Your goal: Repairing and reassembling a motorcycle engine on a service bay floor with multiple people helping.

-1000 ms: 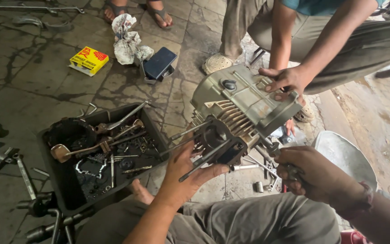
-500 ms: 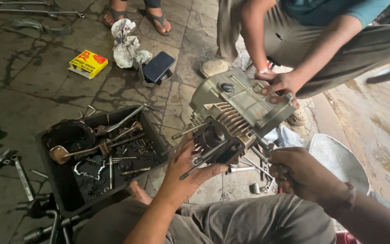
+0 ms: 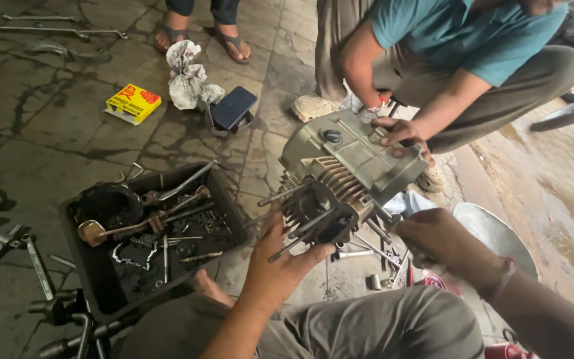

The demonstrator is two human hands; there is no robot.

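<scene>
The left hand [image 3: 280,260] is spreading its fingers wide and pressing the palm up against the near, open end of the engine block [image 3: 340,181], with the long studs [image 3: 287,194] poking past the fingertips; it is bracing the block rather than closing round it. The right hand [image 3: 441,240] is curling its fingers in at the block's lower right corner, just by the finned side; whether anything is pinched inside that curl I cannot tell. The block is being held tilted above the stone floor [image 3: 48,126], between the person's knees and the co-worker opposite.

Against the frame half a second back, the block is sitting a little higher and nearer the middle of the view, the left palm is keeping the same bracing spot, and the right hand is lying closer in to the casting. The co-worker's hand [image 3: 400,133] is staying flat on the block's far top face.

To the left, a black tray [image 3: 88,279] of spanners and oily parts is resting on the floor. Beyond it are lying a yellow box [image 3: 133,103], a crumpled rag [image 3: 187,76] and a dark phone [image 3: 234,108]. A metal basin [image 3: 493,233] is sitting just right of the right wrist.
</scene>
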